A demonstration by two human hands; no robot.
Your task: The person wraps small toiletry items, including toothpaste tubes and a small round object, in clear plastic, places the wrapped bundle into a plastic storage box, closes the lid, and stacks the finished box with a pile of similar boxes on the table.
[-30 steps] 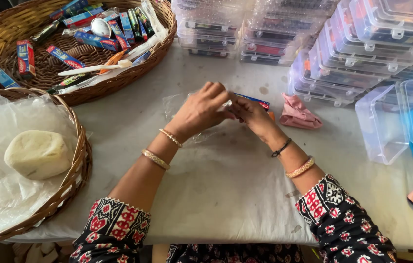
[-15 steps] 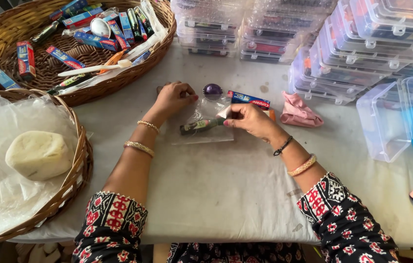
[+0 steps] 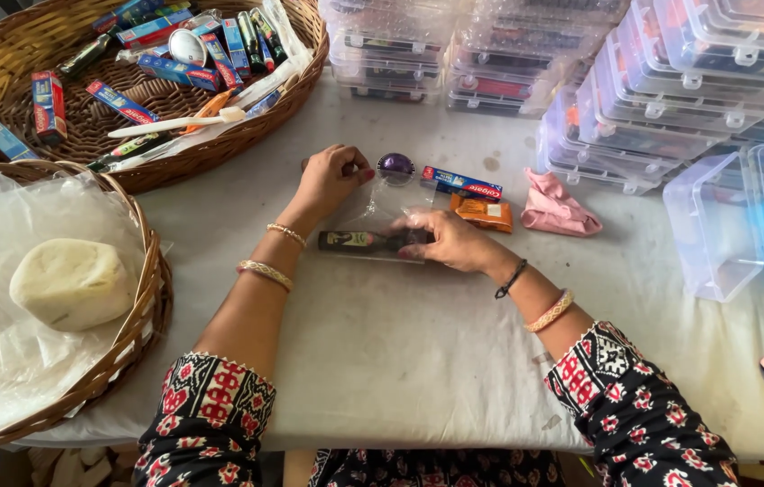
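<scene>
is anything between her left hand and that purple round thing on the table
Nothing visible is in the way. The left hand sits just beside the purple round item, with only bare table between them. The clear plastic bag holding the dark tube lies nearer the person, under the right hand.

You have two hands on the table, your left hand point(image 3: 328, 178) and your right hand point(image 3: 451, 241). Between them lies one clear bag point(image 3: 382, 216) with one dark tube point(image 3: 359, 241) in it. Near your hands you have one purple ball point(image 3: 395, 164), one small toothpaste box point(image 3: 461, 182), one orange packet point(image 3: 483, 213) and one pink cloth point(image 3: 555, 206). You have two baskets, a far basket point(image 3: 3, 54) and a near basket point(image 3: 143, 298). The near one holds one pale lump point(image 3: 71, 282).
</scene>
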